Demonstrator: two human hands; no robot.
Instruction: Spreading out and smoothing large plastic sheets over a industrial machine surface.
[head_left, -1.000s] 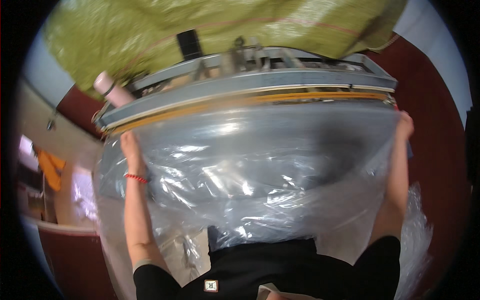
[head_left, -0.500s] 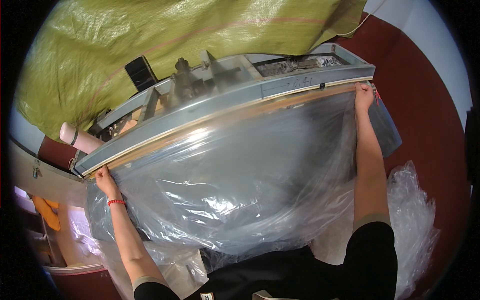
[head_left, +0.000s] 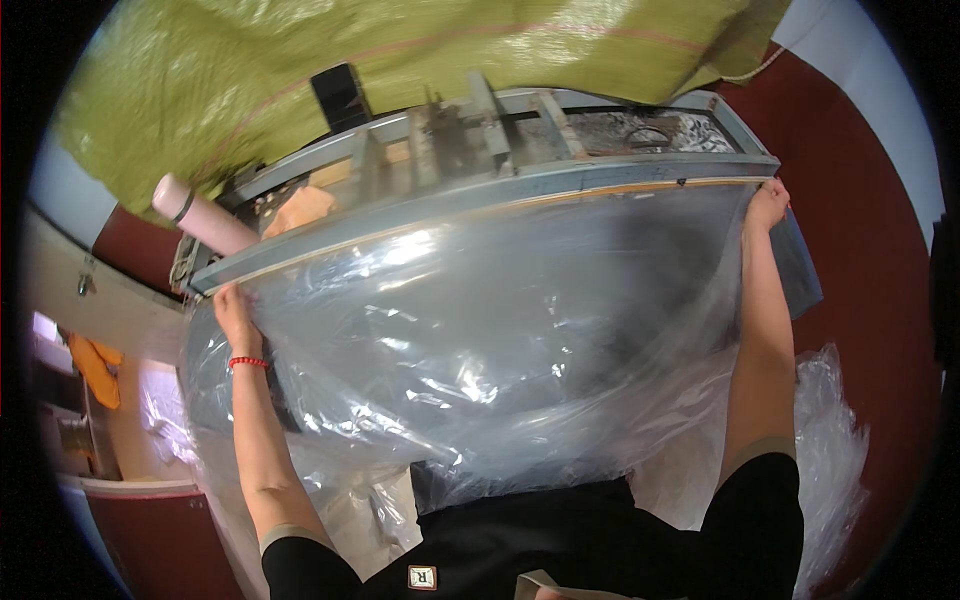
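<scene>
A wide sheet of clear plastic film is stretched between my two hands, over a grey table. My left hand is closed on the film's edge at the left, just below the end of a long grey metal beam. At the far right, my right hand pinches the film's other corner beneath the beam's right end. The film's upper edge runs along the pale strip under the beam. Creases and bright glare cover its middle, and the near part sags toward my body.
Behind the beam, a metal frame holds a pink bottle, an orange cloth and a dark phone leans at its back. A yellow-green woven sheet hangs beyond. Loose film bunches at the right, over the red floor.
Both hands still hold the film. In the picture, the beam and frame sit further right, its left end higher; the left hand has shifted up and right, the right hand right and slightly down.
</scene>
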